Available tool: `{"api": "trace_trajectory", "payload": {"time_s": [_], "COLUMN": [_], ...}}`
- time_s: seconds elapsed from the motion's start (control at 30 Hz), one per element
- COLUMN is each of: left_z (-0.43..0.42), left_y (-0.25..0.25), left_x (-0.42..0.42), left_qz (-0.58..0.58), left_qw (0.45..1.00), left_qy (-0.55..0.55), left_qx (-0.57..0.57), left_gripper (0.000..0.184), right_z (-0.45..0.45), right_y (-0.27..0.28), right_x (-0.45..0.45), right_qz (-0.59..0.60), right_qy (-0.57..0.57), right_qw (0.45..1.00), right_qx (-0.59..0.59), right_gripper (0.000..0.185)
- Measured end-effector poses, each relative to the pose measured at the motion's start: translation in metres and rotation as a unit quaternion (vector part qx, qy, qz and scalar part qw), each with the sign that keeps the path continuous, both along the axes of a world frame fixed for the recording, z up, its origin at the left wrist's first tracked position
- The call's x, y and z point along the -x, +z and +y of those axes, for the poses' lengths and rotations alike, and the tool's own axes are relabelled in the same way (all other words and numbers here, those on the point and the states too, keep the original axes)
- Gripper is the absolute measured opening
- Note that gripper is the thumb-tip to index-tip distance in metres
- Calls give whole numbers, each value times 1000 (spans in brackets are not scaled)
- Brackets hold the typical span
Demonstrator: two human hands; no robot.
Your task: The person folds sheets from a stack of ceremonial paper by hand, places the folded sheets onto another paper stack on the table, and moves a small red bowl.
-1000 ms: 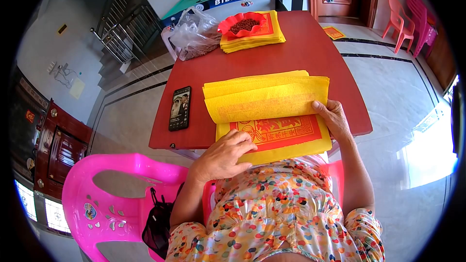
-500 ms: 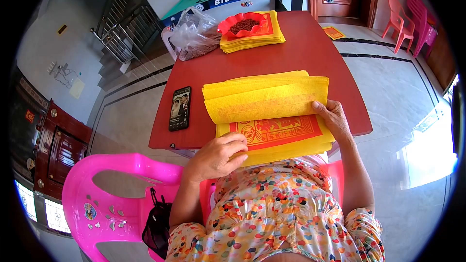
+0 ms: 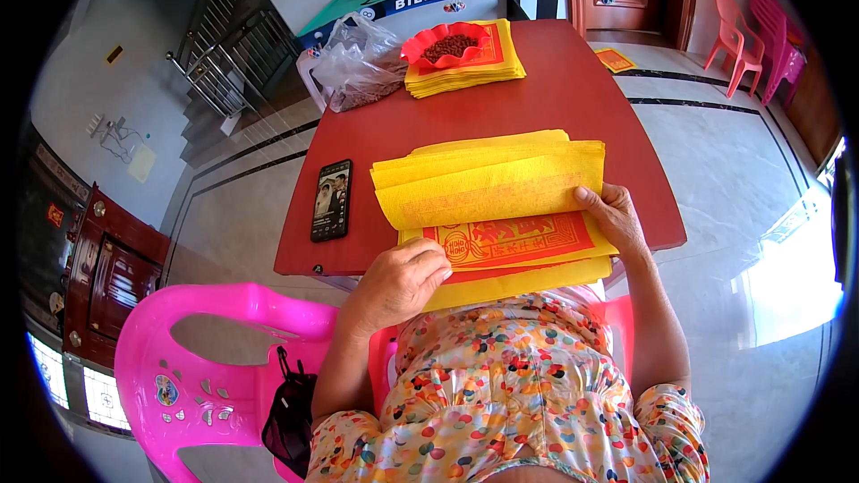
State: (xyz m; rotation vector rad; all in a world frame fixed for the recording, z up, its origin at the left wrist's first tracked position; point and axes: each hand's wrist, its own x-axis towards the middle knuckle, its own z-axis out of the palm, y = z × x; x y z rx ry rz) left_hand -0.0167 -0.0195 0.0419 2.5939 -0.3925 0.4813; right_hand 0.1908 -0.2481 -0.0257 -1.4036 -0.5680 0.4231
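Left hand apparently pinches thin yellow paper.

Bright floor glare at right, fisheye-curved edges

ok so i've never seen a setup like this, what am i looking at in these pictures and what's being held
There is no machine here: these are a person's bare hands. All the pictures come from one camera worn on the head, looking forward and down. On the red table lie a phone, a clear plastic bag and a stack of yellow paper with a red dish of small brown bits on top. Nearer the body is a pile of yellow sheets with red printed panels. The right hand holds the folded-back upper sheets, thumb on top. The left hand is at the pile's left edge; its exact grip is hard to see.
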Motion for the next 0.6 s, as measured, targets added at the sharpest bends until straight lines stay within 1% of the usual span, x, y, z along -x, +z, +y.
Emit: {"api": "trace_trajectory", "payload": {"time_s": [0.17, 0.6], "left_z": [0, 0], "left_y": [0, -2], "left_x": [0, -1], "left_qz": [7, -16], "left_qw": [1000, 999], "left_qy": [11, 28], "left_qx": [9, 28], "left_gripper": [7, 7], "right_z": [0, -1], "right_y": [-3, -1], "right_x": [-1, -2], "right_qz": [-4, 2], "right_qy": [-1, 10], "right_qw": [1000, 1000], "right_qx": [7, -3], "right_gripper": [39, 40]}}
